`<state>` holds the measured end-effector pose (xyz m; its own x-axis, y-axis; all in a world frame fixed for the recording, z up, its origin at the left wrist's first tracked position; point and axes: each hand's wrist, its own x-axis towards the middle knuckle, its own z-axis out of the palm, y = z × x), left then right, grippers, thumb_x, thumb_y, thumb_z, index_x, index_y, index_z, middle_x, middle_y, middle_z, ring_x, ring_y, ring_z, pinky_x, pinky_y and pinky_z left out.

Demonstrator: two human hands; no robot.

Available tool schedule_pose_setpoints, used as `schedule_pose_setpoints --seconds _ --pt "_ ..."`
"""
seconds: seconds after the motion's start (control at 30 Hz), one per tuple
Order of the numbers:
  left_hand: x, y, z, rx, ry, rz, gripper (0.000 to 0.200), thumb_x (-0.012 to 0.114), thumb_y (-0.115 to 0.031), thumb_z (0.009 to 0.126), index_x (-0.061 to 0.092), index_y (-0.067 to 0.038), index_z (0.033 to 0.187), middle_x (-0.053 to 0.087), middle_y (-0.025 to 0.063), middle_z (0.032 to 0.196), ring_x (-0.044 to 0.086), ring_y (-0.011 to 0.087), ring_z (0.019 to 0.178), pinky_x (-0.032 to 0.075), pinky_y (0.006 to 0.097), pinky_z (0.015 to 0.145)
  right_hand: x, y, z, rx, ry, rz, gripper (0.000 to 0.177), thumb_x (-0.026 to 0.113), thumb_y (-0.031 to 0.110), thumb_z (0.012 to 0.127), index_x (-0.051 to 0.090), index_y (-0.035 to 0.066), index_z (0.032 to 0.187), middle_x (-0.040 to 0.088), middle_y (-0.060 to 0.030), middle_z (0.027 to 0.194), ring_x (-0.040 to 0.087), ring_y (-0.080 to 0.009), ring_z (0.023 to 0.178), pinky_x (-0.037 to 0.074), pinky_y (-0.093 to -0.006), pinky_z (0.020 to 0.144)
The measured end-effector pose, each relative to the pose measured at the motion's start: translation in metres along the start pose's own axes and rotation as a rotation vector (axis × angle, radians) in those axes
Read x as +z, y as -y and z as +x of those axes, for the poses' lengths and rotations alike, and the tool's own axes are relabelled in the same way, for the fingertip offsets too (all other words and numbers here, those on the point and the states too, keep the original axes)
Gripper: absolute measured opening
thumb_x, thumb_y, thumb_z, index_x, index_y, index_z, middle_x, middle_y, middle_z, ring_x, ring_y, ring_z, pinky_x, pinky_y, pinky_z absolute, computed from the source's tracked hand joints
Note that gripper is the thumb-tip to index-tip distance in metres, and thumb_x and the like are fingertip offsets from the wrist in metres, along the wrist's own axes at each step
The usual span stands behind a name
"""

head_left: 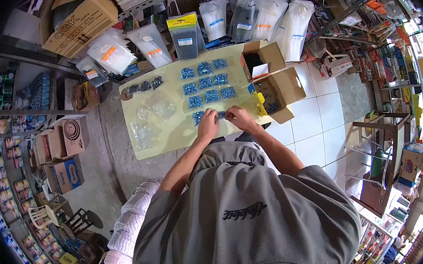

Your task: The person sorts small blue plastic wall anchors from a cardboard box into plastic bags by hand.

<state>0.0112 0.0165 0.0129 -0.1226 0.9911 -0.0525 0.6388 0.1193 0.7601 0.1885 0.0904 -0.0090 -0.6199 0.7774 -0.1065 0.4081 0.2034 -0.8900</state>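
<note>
Near the front edge of the pale yellow table [181,134], both my hands pinch a small clear bag of blue pieces [221,115]. My left hand [208,125] is closed at its left side. On the right side my right hand [241,118] grips it with bent fingers. Just left of my left hand lies another bag of blue pieces [197,117], partly covered by that hand. Beyond my hands, several similar bags [212,96] lie in rows. What the blue pieces are is too small to tell.
Clear plastic bags [144,135] and bags of dark pieces [145,85] lie on the table's left. An open cardboard box [288,92] with loose pieces and another box [270,56] stand at the right. Packs of cable ties [184,36] hang along the back.
</note>
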Motion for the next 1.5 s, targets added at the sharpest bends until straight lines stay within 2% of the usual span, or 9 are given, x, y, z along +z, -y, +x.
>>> schedule_pose_setpoints --seconds 0.17,0.6,0.77,0.83,0.9,0.93,1.1,1.27,1.5 --pt "0.003 0.018 0.004 0.224 -0.019 0.289 0.01 0.063 0.0 0.077 0.059 -0.003 0.086 0.058 0.013 0.092 0.061 0.0333 0.091 0.049 0.0444 0.077 0.023 -0.012 0.007 -0.226 -0.075 -0.227 0.01 0.061 0.006 0.084 0.061 0.004 0.094 0.06 -0.0157 0.089 0.064 -0.038 0.08 0.054 -0.0461 0.071" --pt "0.01 0.018 0.0 0.168 0.066 0.524 0.018 0.064 -0.019 0.085 0.065 -0.004 0.096 0.059 0.0106 0.1 0.058 0.0272 0.101 0.043 0.0405 0.088 0.017 0.007 0.002 -0.142 0.038 -0.338 0.026 0.059 0.004 0.081 0.064 0.006 0.107 0.063 -0.0147 0.1 0.061 -0.033 0.102 0.052 -0.0443 0.086" --pt "0.007 0.024 0.001 0.124 0.088 0.519 0.025 0.067 -0.024 0.086 0.062 -0.004 0.099 0.057 0.0117 0.102 0.056 0.0282 0.104 0.043 0.0419 0.089 -0.022 0.046 -0.01 -0.056 -0.007 -0.681 0.036 0.056 0.0 0.081 0.062 0.007 0.115 0.055 -0.0158 0.119 0.06 -0.0356 0.106 0.051 -0.0465 0.088" --pt "0.005 0.022 0.002 0.115 0.087 0.528 0.027 0.067 -0.022 0.085 0.06 -0.005 0.105 0.055 0.0116 0.108 0.055 0.0287 0.105 0.043 0.0427 0.09 -0.036 0.052 -0.012 -0.075 -0.02 -0.775 0.042 0.055 -0.002 0.081 0.058 0.007 0.121 0.049 -0.0202 0.125 0.064 -0.0371 0.097 0.054 -0.0464 0.079" --pt "0.004 0.019 0.003 0.125 0.043 0.5 0.042 0.069 -0.019 0.082 0.056 -0.006 0.12 0.053 0.0117 0.113 0.053 0.0313 0.108 0.042 0.0454 0.09 -0.045 0.06 -0.012 0.255 0.083 -0.847 0.044 0.056 -0.002 0.081 0.054 0.004 0.125 0.047 -0.0238 0.125 0.068 -0.0358 0.084 0.057 -0.0427 0.068" --pt "0.007 0.021 0.003 0.123 0.04 0.506 0.049 0.069 -0.016 0.081 0.052 -0.009 0.127 0.051 0.0105 0.118 0.051 0.03 0.111 0.042 0.0448 0.091 -0.045 0.046 -0.013 0.16 0.05 -0.896 0.045 0.057 -0.001 0.081 0.052 0.001 0.126 0.05 -0.0254 0.119 0.069 -0.0341 0.075 0.056 -0.0412 0.061" --pt "0.007 0.025 0.007 0.162 0.075 0.514 0.046 0.063 -0.01 0.083 0.056 -0.011 0.128 0.052 0.0102 0.12 0.052 0.0294 0.111 0.042 0.0433 0.092 -0.049 0.029 -0.012 0.155 0.084 -0.935 0.041 0.057 0.001 0.081 0.053 0.002 0.122 0.056 -0.0232 0.109 0.069 -0.0354 0.078 0.057 -0.0429 0.064" --pt "-0.001 0.021 0.006 0.211 0.07 0.467 0.045 0.059 -0.005 0.083 0.059 -0.012 0.127 0.052 0.0106 0.124 0.053 0.029 0.111 0.042 0.0422 0.093 -0.085 0.084 -0.016 0.161 -0.19 -0.498 0.031 0.059 0.006 0.082 0.055 0.004 0.112 0.055 -0.0209 0.112 0.063 -0.0433 0.09 0.054 -0.0475 0.076" --pt "0.003 0.021 0.009 0.174 0.112 0.48 0.05 0.064 -0.006 0.081 0.057 -0.013 0.129 0.052 0.0101 0.125 0.053 0.0302 0.112 0.041 0.0448 0.092 -0.128 0.045 -0.027 0.084 -0.651 -0.376 0.042 0.064 0.005 0.081 0.049 0.003 0.119 0.055 -0.0237 0.117 0.057 -0.0446 0.104 0.05 -0.0469 0.087"
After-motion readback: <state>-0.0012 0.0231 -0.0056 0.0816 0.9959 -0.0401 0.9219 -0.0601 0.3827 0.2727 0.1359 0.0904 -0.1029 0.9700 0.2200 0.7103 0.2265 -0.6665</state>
